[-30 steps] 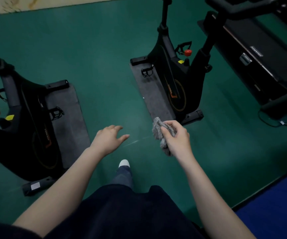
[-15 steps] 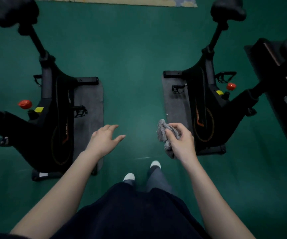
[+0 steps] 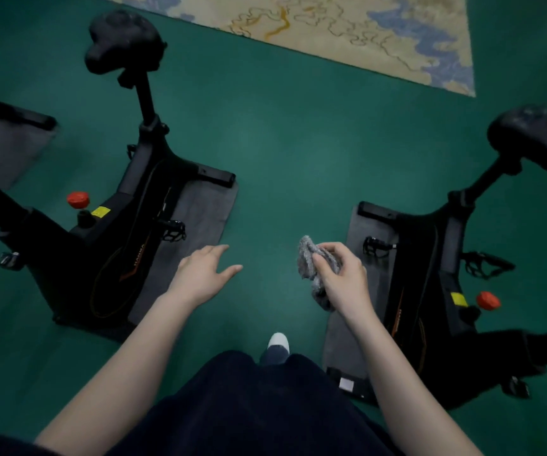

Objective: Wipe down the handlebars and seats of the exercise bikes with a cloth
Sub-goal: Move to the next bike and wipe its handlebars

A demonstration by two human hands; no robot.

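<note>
Right hand (image 3: 343,278): fingers curl around the grey cloth (image 3: 313,271).
Left hand (image 3: 204,273): fingers straight and relaxed, holding nothing.

Green floor (image 3: 298,143) carries two grey mats (image 3: 206,212) and a patterned rug (image 3: 380,34).

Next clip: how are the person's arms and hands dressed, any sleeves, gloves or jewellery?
Left hand and right hand are ungloved, with no rings or watch visible. Both forearms are uncovered, no sleeve in frame. A dark garment covers the lap.
</note>
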